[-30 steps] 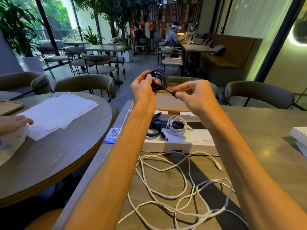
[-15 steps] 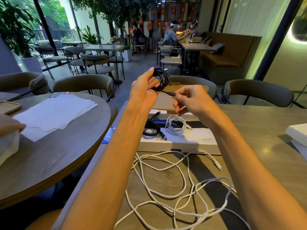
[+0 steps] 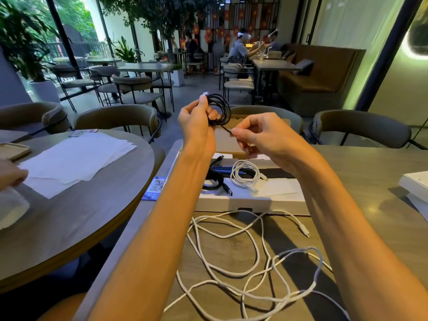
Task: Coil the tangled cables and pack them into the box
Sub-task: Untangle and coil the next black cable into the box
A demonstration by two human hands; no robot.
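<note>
Hands (image 3: 196, 121) raised slightly, black coil (image 3: 221, 108) pinched

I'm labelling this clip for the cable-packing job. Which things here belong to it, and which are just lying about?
Job: black cable coil in the left hand, its tail pinched by the right hand; white box; coiled white cable; tangled white cables.

Lying about: QR card; paper sheets.
</note>
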